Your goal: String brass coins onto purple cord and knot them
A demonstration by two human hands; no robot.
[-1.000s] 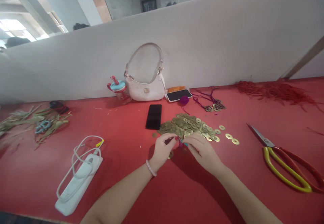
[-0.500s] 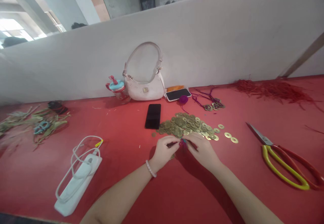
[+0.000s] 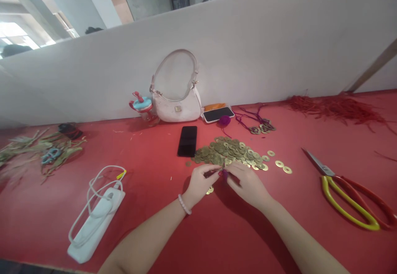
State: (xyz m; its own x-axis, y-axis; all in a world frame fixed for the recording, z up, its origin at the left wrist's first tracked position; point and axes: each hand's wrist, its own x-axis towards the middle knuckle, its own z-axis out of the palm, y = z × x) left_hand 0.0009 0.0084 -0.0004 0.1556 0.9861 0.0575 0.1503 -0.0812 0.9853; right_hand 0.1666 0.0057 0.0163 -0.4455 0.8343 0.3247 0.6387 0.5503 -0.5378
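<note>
My left hand, a beaded bracelet at its wrist, is closed in a pinch on a purple cord. From the other side my right hand pinches the same cord, and the fingertips of both hands nearly meet. The fingers hide most of the cord. Just beyond them lies a pile of brass coins with holes in their middles. A few loose coins lie to the right of the pile. Below my left palm shows a brass coin, partly covered; whether it hangs from the cord I cannot tell.
A black phone lies left of the pile. Behind are a white handbag, a lidded cup, a second phone, a purple yarn ball and corded coins. Large scissors lie right, a power strip left.
Both hands stay close together over the same spot, with small finger shifts at the cord. The coin below my left hand shows more now.
</note>
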